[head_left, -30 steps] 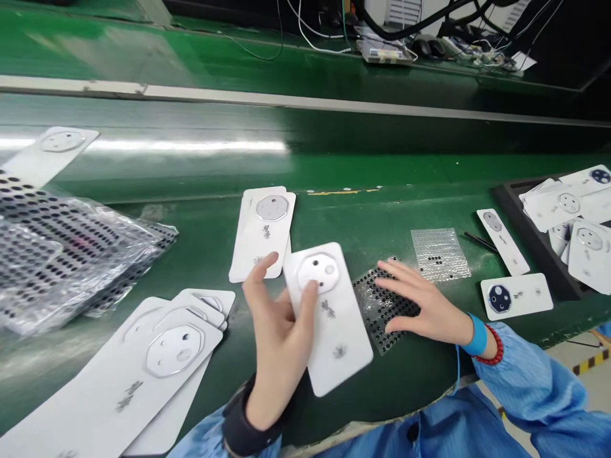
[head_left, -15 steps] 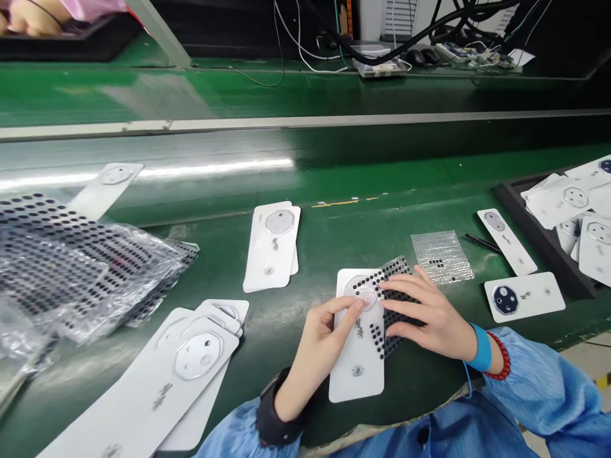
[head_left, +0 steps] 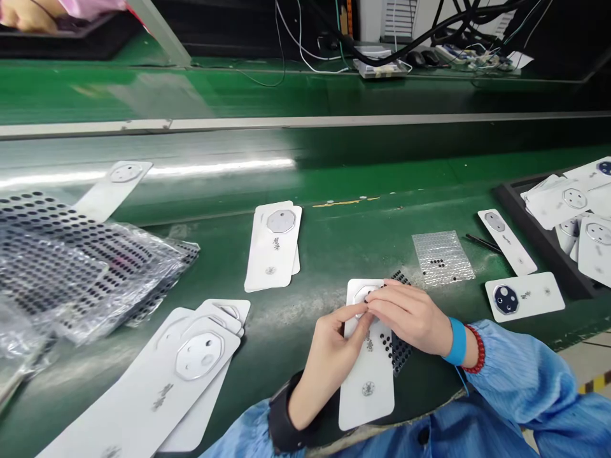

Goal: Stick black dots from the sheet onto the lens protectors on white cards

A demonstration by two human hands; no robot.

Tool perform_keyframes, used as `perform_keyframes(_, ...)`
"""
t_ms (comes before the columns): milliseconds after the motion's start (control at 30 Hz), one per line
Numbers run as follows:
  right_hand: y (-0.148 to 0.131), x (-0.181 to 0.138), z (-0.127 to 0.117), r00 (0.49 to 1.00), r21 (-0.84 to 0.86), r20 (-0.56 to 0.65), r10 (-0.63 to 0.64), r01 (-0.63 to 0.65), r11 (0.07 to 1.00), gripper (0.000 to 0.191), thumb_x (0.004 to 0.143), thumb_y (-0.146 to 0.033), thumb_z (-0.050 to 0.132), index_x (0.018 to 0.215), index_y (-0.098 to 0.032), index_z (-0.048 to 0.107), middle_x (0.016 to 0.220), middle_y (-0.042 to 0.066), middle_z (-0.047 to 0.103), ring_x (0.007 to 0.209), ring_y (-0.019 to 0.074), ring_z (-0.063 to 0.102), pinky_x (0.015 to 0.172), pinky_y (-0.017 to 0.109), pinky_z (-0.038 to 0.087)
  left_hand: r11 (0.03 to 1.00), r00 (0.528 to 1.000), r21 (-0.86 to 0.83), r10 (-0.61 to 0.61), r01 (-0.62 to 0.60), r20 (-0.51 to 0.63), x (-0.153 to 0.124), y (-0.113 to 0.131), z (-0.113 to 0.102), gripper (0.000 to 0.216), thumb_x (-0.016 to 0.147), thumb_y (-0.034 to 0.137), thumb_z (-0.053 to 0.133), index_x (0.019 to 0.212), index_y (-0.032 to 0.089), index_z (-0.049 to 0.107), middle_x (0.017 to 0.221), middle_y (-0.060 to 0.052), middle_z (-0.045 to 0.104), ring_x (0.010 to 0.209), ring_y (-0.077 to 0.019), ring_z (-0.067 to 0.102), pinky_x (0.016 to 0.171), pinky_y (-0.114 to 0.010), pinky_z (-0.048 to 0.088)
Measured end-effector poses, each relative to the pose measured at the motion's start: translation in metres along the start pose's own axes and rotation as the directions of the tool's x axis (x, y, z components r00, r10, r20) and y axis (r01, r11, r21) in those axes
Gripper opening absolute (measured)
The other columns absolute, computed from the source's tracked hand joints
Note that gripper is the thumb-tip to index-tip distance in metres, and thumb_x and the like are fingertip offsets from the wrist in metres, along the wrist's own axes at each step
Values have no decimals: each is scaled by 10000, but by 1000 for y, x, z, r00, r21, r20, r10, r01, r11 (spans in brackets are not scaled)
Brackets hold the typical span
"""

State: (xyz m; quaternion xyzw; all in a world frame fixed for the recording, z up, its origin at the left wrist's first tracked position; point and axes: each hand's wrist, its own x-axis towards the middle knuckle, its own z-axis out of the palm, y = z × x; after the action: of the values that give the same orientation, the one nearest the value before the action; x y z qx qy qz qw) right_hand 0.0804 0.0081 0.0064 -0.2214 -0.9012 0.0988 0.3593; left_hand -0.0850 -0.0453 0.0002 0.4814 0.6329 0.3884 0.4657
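Green bench mat, glossy, scuffed pale toward the front; conveyor lane and cables (head_left: 382, 38) behind. White card (head_left: 367, 375) flat on the mat at the near edge, lower end close to the bench lip. Left hand (head_left: 334, 343) curled at the card's upper left, thumb and forefinger closed at the raised octagon window (head_left: 363, 294). Right hand (head_left: 410, 315) over the same spot from the other side, fingers bent, tips against the left thumb; any small piece pinched between them not discernible. Dotted film sheet (head_left: 400, 356) under the right palm, lapped over the card's right edge. Further out: clear film sheet (head_left: 443, 256) with few dots left, thin black tool (head_left: 482, 242) just beside it, plain single card (head_left: 506, 240), card with dark round insert (head_left: 524, 296), black tray (head_left: 544, 245) of more cards at far right. Small card stack (head_left: 274, 248) at centre, fanned card pile (head_left: 191, 362) lower left, bagged dotted sheets (head_left: 71, 267) far left. Judged risks: off-centre placement or a smudge at the window through crowded fingertips and a blocked line of sight; film dragging with the right palm and shifting the card; card tipping off the lip under downward pressure so near the edge.
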Motion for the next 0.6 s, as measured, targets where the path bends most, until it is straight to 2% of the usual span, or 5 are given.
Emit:
perform_keyframes(133, 2, -1, 7, 999, -54, 16, -49, 50, 997, 160, 960, -83, 450, 910, -116, 599, 920, 117, 726, 839, 177, 702, 889, 352, 580, 998, 998, -19, -58, 58, 37, 2, 1, 2, 283, 741, 377, 622, 810, 159, 788, 945, -101, 784, 855, -296, 734, 816, -369, 552)
perform_keyframes(267, 11, -8, 12, 998, 62, 53, 45, -48, 997, 108, 949, -97, 467, 929, -143, 563, 941, 102, 709, 898, 170, 695, 795, 273, 593, 999, 997, -11, -47, 48, 60, 6, -3, -2, 281, 749, 366, 616, 837, 155, 780, 940, -99, 785, 864, -279, 724, 797, -343, 542)
perform_keyframes(400, 25, -22, 10, 955, 187, 200, 218, -255, 949, 123, 946, -113, 450, 930, -173, 556, 988, 93, 678, 859, 159, 684, 723, 269, 583, 991, 997, 133, 20, -10, -71, 9, -2, -19, 279, 794, 341, 587, 943, 153, 729, 763, -48, 752, 500, -149, 593, 498, -254, 450)
perform_keyframes(500, 28, -22, 3, 940, 244, 184, 287, -326, 913, 125, 939, -117, 472, 899, -180, 572, 1044, 103, 666, 929, 170, 674, 792, 302, 576, 992, 971, 123, 53, -24, -235, 5, 6, -27, 450, 843, 334, 567, 1255, 153, 545, 560, 45, 623, 367, -101, 413, 413, -224, 347)
perform_keyframes(600, 19, -10, -3, 943, 289, 60, 326, -330, 899, 108, 924, -122, 516, 881, -184, 592, 1100, 110, 650, 1014, 184, 649, 859, 335, 559, 999, 972, -9, 38, -41, -233, -3, 13, -22, 711, 868, 341, 578, 1458, 146, 233, 524, 68, 604, 421, -135, 507, 449, -222, 397)
